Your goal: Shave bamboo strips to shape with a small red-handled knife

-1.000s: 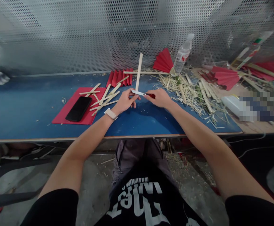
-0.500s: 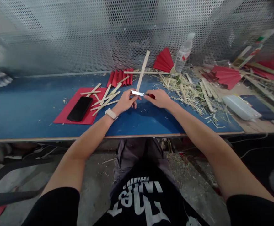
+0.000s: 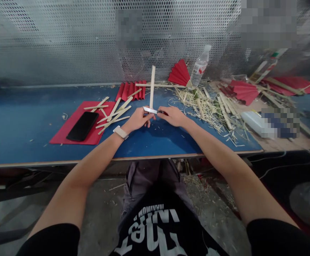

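Observation:
Above the blue tabletop, my left hand (image 3: 139, 119) is closed on the lower end of a pale wooden strip (image 3: 152, 87), which stands up and away from me. My right hand (image 3: 172, 115) grips the dark handle of a utility knife. The bright blade of the knife (image 3: 150, 110) lies across the base of the strip, by my left thumb and fingers. Whether the edge bites into the wood I cannot tell. Left of my hands, several cut strips (image 3: 117, 113) lie loosely crossed, partly over a red sheet (image 3: 61, 133).
A black phone (image 3: 82, 126) rests on the red sheet. Pleated red paper (image 3: 130, 91) and a red fan (image 3: 180, 73) are at the back, near a plastic bottle (image 3: 199, 67). Shavings (image 3: 210, 110) heap to the right. A perforated metal screen (image 3: 91, 46) closes the far side.
The strip has turned from leaning right to nearly upright. The knife still lies across its base, between my hands. The whole view has shifted slightly.

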Demonstrator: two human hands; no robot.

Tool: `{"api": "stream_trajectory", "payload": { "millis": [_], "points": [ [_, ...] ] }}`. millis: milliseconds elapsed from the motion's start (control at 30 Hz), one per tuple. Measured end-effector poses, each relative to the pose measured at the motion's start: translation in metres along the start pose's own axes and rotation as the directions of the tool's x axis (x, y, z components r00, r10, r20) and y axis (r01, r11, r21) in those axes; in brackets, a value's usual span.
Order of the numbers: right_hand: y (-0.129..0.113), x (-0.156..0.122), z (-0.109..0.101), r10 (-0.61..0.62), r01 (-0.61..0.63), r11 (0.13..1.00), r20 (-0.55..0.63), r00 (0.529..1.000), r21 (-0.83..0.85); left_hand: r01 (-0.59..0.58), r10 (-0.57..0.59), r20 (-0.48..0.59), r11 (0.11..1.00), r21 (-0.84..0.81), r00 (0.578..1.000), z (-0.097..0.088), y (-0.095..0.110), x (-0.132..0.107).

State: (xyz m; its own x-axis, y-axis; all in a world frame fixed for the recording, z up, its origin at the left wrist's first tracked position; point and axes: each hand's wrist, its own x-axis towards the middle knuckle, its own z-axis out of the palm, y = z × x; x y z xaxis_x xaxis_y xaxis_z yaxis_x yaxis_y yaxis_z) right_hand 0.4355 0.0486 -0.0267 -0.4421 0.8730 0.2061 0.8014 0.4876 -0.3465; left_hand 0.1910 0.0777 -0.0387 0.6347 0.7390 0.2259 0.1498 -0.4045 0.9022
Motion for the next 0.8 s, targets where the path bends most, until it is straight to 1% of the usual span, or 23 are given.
{"api": "stream_trajectory", "payload": {
  "millis": [200, 333, 400, 467, 567, 633, 733, 800],
  "points": [
    [-0.005, 0.0, -0.002, 0.038, -0.038, 0.999, -0.008, 0.999, -0.001, -0.018, 0.018, -0.001, 1.0, 0.016, 1.0, 0.001, -0.002, 0.0],
    [-0.006, 0.001, 0.0, 0.057, -0.055, 0.997, -0.026, 0.998, 0.054, -0.004, 0.004, 0.019, 1.0, 0.011, 1.0, 0.003, 0.0, -0.001],
    [-0.006, 0.001, -0.002, 0.064, -0.06, 0.993, -0.035, 0.997, 0.099, -0.007, 0.007, 0.031, 1.0, 0.025, 0.999, 0.004, 0.002, -0.002],
    [-0.006, 0.0, -0.004, 0.066, -0.062, 0.983, -0.016, 0.998, 0.173, -0.018, 0.015, 0.04, 0.998, 0.055, 0.999, 0.006, 0.005, -0.003],
    [-0.006, -0.002, -0.01, 0.05, -0.069, 0.94, 0.065, 0.997, 0.335, -0.034, 0.032, 0.031, 0.995, 0.094, 0.999, 0.008, 0.009, -0.003],
    [-0.006, -0.003, -0.014, 0.014, -0.062, 0.906, 0.117, 0.993, 0.419, -0.041, 0.038, 0.03, 0.993, 0.107, 0.999, 0.009, 0.012, -0.003],
    [-0.005, -0.003, -0.017, -0.042, -0.028, 0.877, 0.135, 0.99, 0.479, -0.052, 0.047, 0.039, 0.992, 0.118, 0.998, 0.01, 0.014, -0.003],
    [-0.004, -0.003, -0.018, -0.051, -0.018, 0.88, 0.132, 0.99, 0.475, -0.062, 0.058, 0.039, 0.992, 0.107, 0.998, 0.01, 0.015, -0.003]
  ]
}}
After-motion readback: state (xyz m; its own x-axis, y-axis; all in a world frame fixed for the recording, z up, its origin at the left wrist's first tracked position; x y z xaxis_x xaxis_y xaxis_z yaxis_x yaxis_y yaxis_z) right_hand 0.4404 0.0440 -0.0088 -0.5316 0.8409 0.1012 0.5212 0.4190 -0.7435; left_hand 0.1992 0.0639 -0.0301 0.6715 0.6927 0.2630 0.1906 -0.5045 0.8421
